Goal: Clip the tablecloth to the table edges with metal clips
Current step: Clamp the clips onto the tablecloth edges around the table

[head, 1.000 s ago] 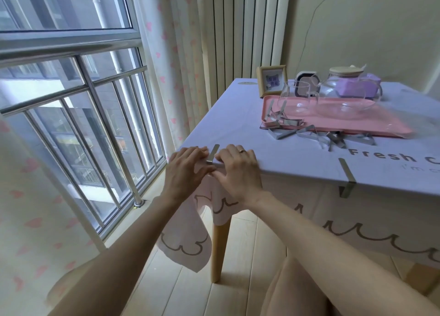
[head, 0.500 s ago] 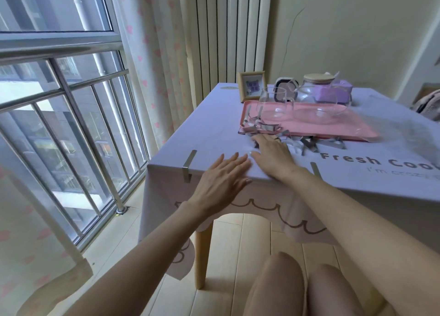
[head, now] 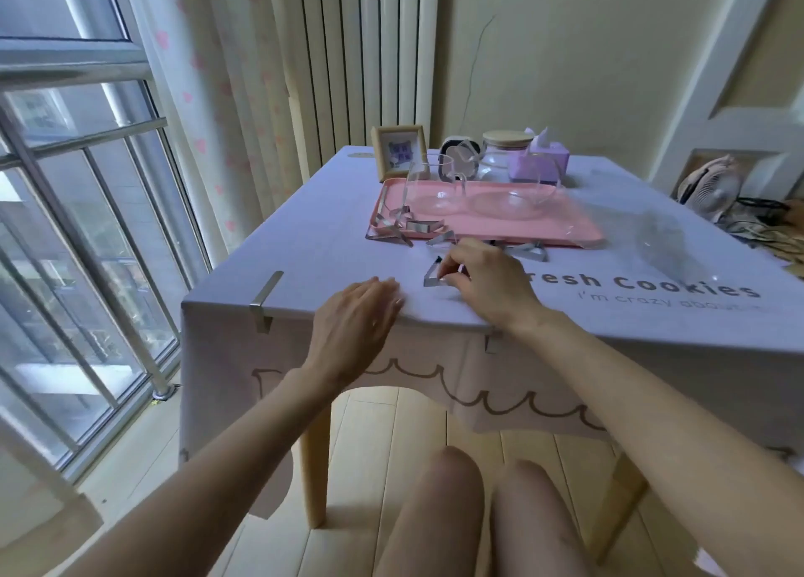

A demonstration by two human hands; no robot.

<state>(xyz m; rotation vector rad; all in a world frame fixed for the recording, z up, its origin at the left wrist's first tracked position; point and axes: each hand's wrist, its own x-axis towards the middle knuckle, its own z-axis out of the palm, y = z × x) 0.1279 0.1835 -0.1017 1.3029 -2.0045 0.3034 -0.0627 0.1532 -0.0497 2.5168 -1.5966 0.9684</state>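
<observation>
Head view.

Change: the corner clip (head: pixel 265 300), pressed on by both hands a second ago, has been released and is left seated over the near worktop edge. A second fitted clip (head: pixel 494 342) is partly hidden under the right wrist.

Right hand (head: pixel 489 283): moved to the loose heap. Its fingers are now pinched on one triangular metal clip (head: pixel 434 277), just clear of the other loose clips (head: pixel 391 228) beside the pink tray (head: pixel 583 235).

Left hand (head: pixel 359 311): shifted off the corner clip. Its fingers are straight and laid flat on the tablecloth (head: pixel 322 237) at the near edge, between the two fitted clips.

Judged: two fixings are made on this edge and a third is in preparation. No clip is seen on the left edge.

Worktop: lilac printed cloth, tray with glassware (head: pixel 435 185), picture frame (head: pixel 398 152), lidded glass jar (head: pixel 507 150), tissue box (head: pixel 539 165).

Room: barred window (head: pixel 87 228) at left, heart-print curtain (head: pixel 209 98), pale wooden floor (head: pixel 383 437), fan (head: pixel 713 189) at right.
</observation>
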